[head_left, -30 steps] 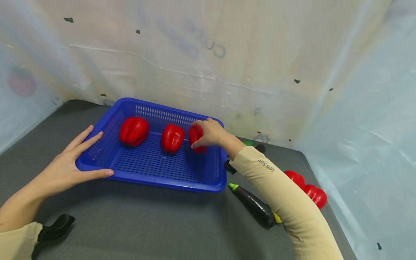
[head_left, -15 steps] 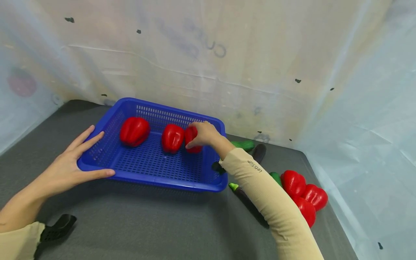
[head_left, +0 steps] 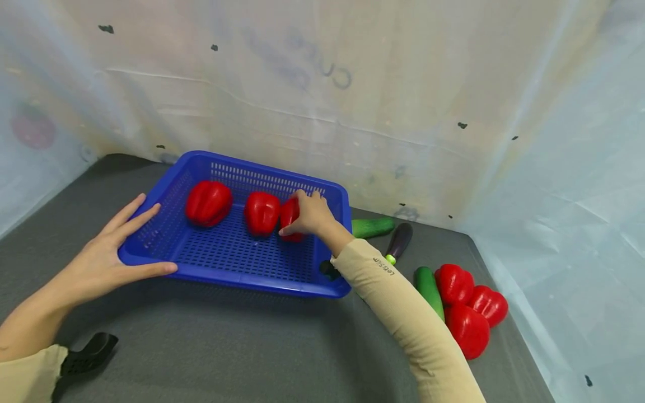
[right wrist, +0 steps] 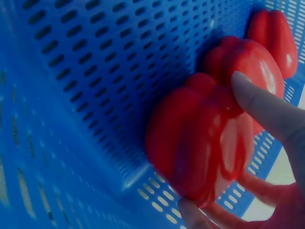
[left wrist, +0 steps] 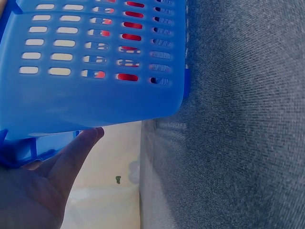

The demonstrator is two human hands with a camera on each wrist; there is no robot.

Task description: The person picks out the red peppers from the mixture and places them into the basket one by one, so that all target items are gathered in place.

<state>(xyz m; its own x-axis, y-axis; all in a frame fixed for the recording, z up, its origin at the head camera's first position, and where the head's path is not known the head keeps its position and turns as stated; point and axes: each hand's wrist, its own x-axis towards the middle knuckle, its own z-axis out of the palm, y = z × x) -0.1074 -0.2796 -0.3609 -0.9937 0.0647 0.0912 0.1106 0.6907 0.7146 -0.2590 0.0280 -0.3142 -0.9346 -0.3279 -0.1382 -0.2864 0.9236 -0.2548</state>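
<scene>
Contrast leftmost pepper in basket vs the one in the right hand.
Contact: the held pepper is gripped by the right hand; no hand touches the leftmost pepper.
Spacing: the held pepper sits close beside the middle pepper; the leftmost pepper shows a clear gap from it.
Head view: the right hand partly hides the held pepper; the leftmost pepper is unobstructed.
Shared: both red, glossy, inside the blue basket.
</scene>
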